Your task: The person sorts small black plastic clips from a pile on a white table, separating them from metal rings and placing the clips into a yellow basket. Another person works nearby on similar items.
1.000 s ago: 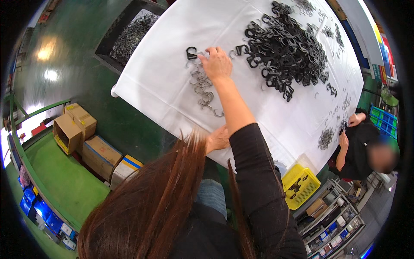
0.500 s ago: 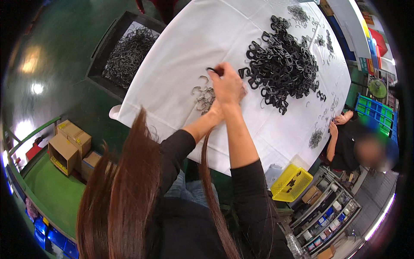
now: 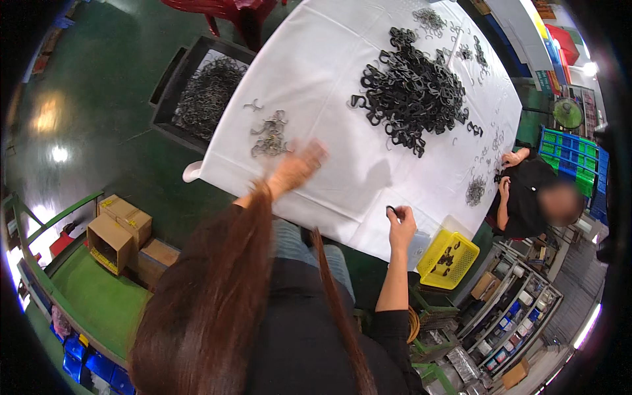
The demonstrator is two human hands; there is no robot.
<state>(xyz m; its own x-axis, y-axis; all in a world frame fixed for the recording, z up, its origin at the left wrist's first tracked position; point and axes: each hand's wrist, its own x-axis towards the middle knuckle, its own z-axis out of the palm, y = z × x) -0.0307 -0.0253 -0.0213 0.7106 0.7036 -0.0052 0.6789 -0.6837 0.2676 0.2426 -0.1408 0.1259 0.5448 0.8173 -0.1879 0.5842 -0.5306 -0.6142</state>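
My left hand (image 3: pixel 297 167) hovers blurred over the white table (image 3: pixel 329 79), fingers spread and holding nothing, just below a small cluster of grey metal clips (image 3: pixel 268 135). At the table's near edge my right hand (image 3: pixel 399 226) is closed around a small black clip (image 3: pixel 391 210), above and to the left of a yellow basket (image 3: pixel 446 260). A large heap of black clips (image 3: pixel 411 92) lies in the middle of the table. My long hair hangs in the lower part of the view.
A dark crate of grey metal clips (image 3: pixel 207 92) stands on the green floor left of the table. Cardboard boxes (image 3: pixel 122 234) sit at lower left. A seated person in black (image 3: pixel 533 194) works at the table's right side. Parts shelves (image 3: pixel 520 309) stand at lower right.
My right hand has left the grey clips, taking a black clip to the table's near edge by the yellow basket. My left hand has come up over the table, open.
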